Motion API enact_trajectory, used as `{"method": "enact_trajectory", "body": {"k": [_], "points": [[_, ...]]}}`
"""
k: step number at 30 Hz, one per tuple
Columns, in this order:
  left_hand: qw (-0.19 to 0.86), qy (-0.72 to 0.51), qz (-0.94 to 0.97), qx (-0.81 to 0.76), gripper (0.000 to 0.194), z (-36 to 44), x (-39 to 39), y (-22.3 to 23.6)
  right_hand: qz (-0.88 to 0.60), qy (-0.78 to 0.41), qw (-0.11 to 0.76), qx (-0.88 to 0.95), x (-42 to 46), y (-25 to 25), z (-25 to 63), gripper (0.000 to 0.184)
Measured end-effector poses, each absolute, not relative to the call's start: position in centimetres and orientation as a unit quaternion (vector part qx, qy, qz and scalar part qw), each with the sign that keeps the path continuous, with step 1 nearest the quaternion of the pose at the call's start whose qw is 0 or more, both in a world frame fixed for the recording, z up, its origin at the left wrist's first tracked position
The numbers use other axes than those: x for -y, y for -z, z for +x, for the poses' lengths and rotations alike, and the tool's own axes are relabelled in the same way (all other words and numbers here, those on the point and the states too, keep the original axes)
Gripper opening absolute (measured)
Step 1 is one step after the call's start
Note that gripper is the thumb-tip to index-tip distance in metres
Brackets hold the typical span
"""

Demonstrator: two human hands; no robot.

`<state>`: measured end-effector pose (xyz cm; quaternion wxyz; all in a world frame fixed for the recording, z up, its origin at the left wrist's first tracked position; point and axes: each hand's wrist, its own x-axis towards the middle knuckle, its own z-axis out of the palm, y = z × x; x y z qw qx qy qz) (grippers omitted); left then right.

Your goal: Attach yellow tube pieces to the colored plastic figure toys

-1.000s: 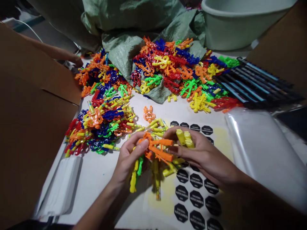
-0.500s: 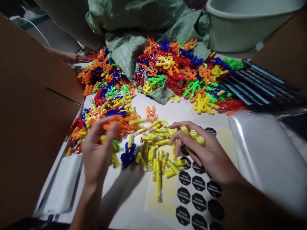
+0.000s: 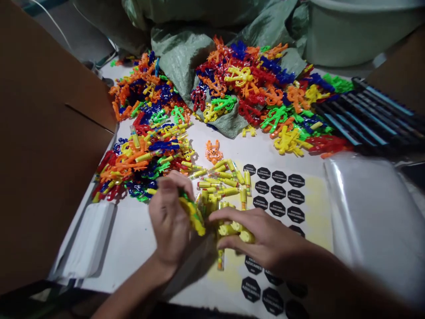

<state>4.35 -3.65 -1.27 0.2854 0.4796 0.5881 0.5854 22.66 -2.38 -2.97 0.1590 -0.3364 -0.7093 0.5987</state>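
My left hand [image 3: 171, 217] is closed around yellow and green plastic toy pieces [image 3: 194, 215], partly hidden by the fingers. Close on its right, my right hand [image 3: 262, 230] grips several yellow candy tubes [image 3: 237, 230] between thumb and fingers, their ends pointing at me. Beyond both hands lies a loose heap of yellow tubes [image 3: 222, 181], with clear wrapping and red tips. One orange toy figure [image 3: 213, 152] rests alone behind that heap. Under the right hand is a sheet of black octagonal stickers [image 3: 277, 208], partly covered.
Mixed toy figures and tubes [image 3: 133, 164] are piled at the left. A larger pile of figures [image 3: 252, 84] spills from a green sack [image 3: 182, 57]. Black-and-blue strips [image 3: 368, 117], clear plastic bags [image 3: 368, 221], a pale tub [image 3: 358, 40], a cardboard box [image 3: 49, 146] and a white stack [image 3: 89, 239] surround the work surface.
My left hand has moved right and the orange figures have left it. My right hand came lower and left, still with tubes. Another person's hand at the far left is gone from view.
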Motion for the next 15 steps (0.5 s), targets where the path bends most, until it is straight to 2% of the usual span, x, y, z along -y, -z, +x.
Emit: {"method": "enact_trajectory", "body": {"k": [6,12,15], "points": [[0.370,-0.531,0.529,-0.549,0.046,5.8,5.4,3.0,-0.362,-0.546,0.163,0.738,2.6,3.7,22.3,0.026],[0.337,-0.428,0.655,-0.523,0.013,3.9,4.4,2.0,-0.400,-0.503,0.220,0.734,2.1,3.6,22.9,0.016],[0.366,-0.376,0.678,-0.515,0.016,2.9,3.8,1.6,-0.439,-0.492,0.279,0.698,1.7,3.3,23.1,0.018]]}}
